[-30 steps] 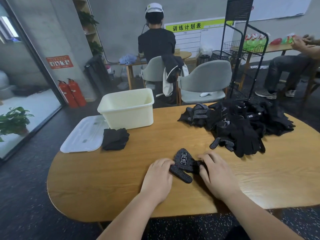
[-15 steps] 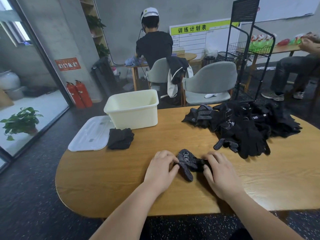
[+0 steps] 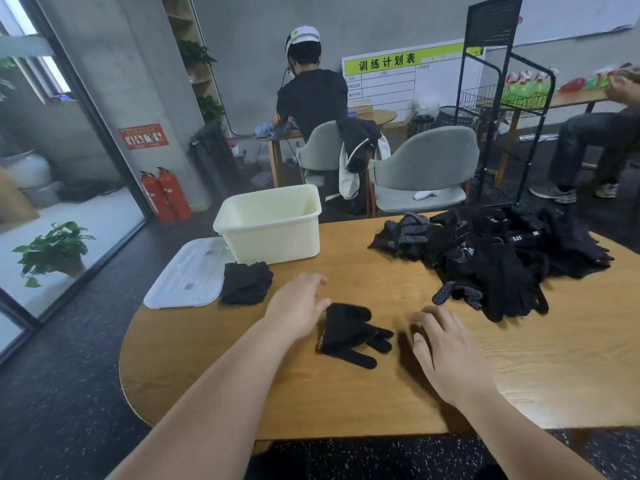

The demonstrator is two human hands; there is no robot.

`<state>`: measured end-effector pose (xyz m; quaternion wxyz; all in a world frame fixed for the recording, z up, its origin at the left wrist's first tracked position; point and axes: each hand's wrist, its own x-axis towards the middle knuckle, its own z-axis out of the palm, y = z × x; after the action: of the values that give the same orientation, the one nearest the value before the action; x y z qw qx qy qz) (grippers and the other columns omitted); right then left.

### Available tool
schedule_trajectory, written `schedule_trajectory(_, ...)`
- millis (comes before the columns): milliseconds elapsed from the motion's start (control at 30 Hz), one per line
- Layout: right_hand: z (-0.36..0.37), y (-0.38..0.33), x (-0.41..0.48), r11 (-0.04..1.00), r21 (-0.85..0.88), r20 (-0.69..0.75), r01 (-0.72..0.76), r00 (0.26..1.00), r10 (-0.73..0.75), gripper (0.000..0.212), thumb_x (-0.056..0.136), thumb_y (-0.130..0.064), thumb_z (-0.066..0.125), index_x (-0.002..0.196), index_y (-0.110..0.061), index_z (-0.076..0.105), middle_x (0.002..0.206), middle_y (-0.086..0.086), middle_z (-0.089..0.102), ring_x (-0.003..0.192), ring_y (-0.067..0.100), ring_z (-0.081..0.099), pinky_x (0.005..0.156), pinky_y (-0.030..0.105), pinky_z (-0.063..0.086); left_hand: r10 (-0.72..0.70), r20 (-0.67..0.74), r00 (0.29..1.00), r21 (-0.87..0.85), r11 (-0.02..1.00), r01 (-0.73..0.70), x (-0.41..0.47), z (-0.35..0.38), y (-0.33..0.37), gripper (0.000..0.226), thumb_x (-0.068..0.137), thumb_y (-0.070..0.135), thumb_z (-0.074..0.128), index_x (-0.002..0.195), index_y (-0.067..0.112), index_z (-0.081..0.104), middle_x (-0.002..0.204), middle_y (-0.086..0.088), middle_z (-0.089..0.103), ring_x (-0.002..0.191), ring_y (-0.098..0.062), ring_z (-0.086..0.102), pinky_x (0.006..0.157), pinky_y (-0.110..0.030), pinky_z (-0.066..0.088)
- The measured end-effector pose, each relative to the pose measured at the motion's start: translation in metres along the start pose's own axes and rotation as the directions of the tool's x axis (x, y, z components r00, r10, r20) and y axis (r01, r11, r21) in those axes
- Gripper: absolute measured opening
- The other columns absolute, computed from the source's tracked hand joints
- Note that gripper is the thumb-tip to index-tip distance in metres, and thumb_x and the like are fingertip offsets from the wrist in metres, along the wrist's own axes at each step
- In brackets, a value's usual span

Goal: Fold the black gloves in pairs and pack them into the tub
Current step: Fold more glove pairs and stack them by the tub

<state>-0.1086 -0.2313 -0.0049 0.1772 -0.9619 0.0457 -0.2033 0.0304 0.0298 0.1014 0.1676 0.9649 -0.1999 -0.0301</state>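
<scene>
Fingers (image 3: 440,315) of left hand (image 3: 298,306) and right hand (image 3: 450,358), slack and empty, have released the folded black fabric glove pair (image 3: 348,336) mid-frame. Packing looks next.

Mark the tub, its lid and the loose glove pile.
tub (image 3: 272,240), head view, front wall.
lid (image 3: 187,277), head view, flat top face.
loose glove pile (image 3: 498,270), head view, middle of the heap.

We see a rounded wooden counter (image 3: 346,393) filling the lower frame. At its upper left stand a cream tub (image 3: 273,240), a pale flat lid (image 3: 187,278) and a folded glove bundle (image 3: 246,283). A folded pair (image 3: 349,334) lies at centre, and a loose glove heap (image 3: 502,258) at upper right.
</scene>
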Motion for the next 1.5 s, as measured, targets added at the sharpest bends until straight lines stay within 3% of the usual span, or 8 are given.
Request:
schedule_trajectory(300,0.002,0.002,0.001,0.999,-0.025,0.007,0.028,1.0,-0.028,0.036,0.106,-0.041,0.042,0.134,-0.023,0.059,0.128,-0.01,0.048,0.116,0.013,0.048,0.097,0.034,0.048,-0.117,-0.064,0.991,0.044,0.992,0.12,-0.025,0.056,0.007,0.043,0.092,0.071,0.062,0.113,0.033,0.064,0.11,0.011,0.058,0.096,-0.012,0.061,0.084,-0.035,0.053)
schedule_trajectory(500,0.003,0.002,0.001,0.999,-0.034,0.002,0.028,1.0,-0.028,0.035,0.105,-0.041,0.045,0.131,-0.023,0.06,0.126,-0.011,0.048,0.112,0.01,0.047,0.094,0.032,0.049,-0.116,-0.107,0.987,0.036,0.992,0.121,-0.021,0.066,0.004,0.008,0.102,0.04,0.067,0.106,0.034,0.071,0.112,0.008,0.06,0.104,-0.016,0.06,0.092,-0.04,0.054)
schedule_trajectory(733,0.002,0.0,0.001,1.0,-0.019,0.0,0.02,1.0,-0.02,0.034,0.106,-0.043,0.044,0.13,-0.026,0.06,0.124,-0.012,0.047,0.11,0.009,0.048,0.094,0.031,0.049,-0.09,-0.166,0.982,-0.447,0.894,0.006,-0.016,0.024,0.003,0.009,0.105,0.032,0.065,0.106,0.034,0.074,0.101,0.022,0.068,0.097,0.001,0.062,0.078,-0.01,0.042)
schedule_trajectory(967,0.0,-0.003,0.001,0.999,-0.033,0.029,-0.007,1.0,0.008,0.036,0.106,-0.046,0.039,0.132,-0.031,0.058,0.129,-0.015,0.044,0.117,0.006,0.046,0.098,0.028,0.047,-0.14,-0.097,0.985,-0.716,0.697,0.029,0.007,-0.024,0.009,0.013,0.106,0.033,0.064,0.112,0.036,0.075,0.115,0.018,0.074,0.111,-0.001,0.065,0.094,-0.026,0.049)
schedule_trajectory(1167,-0.001,-0.003,0.001,0.999,-0.04,0.042,-0.011,0.999,0.012,0.036,0.105,-0.047,0.038,0.129,-0.031,0.061,0.127,-0.017,0.045,0.117,0.004,0.046,0.099,0.027,0.046,-0.102,-0.354,0.93,-0.564,0.816,-0.125,0.031,-0.056,0.019,0.011,0.106,0.028,0.063,0.102,0.033,0.072,0.096,0.016,0.071,0.094,-0.006,0.067,0.079,-0.026,0.053)
schedule_trajectory(1300,-0.001,-0.004,0.002,0.999,-0.049,0.053,-0.017,0.998,0.02,0.036,0.106,-0.048,0.036,0.128,-0.032,0.06,0.125,-0.018,0.045,0.116,0.004,0.046,0.1,0.026,0.045,0.283,-0.471,0.836,-0.187,0.894,-0.408,0.019,-0.056,0.028,0.011,0.107,0.024,0.061,0.111,0.027,0.071,0.107,0.016,0.07,0.101,-0.007,0.066,0.09,-0.028,0.052)
schedule_trajectory(1367,-0.001,-0.003,0.002,0.998,-0.052,0.047,-0.019,0.999,0.021,0.035,0.106,-0.049,0.038,0.126,-0.032,0.061,0.123,-0.018,0.046,0.115,0.005,0.047,0.097,0.028,0.047,0.463,-0.266,0.846,0.021,0.88,-0.475,0.01,-0.034,0.027,0.015,0.108,0.027,0.057,0.117,0.026,0.069,0.117,0.013,0.068,0.107,-0.011,0.063,0.097,-0.034,0.052)
schedule_trajectory(1500,-0.002,-0.004,0.002,0.998,-0.063,0.025,-0.002,1.0,0.004,0.037,0.106,-0.051,0.036,0.117,-0.026,0.061,0.117,-0.014,0.049,0.107,0.012,0.05,0.09,0.031,0.048,0.387,0.17,0.906,0.079,0.911,-0.404,-0.018,0.039,0.011,0.028,0.109,0.037,0.052,0.134,0.029,0.063,0.138,0.009,0.06,0.123,-0.018,0.059,0.105,-0.04,0.048)
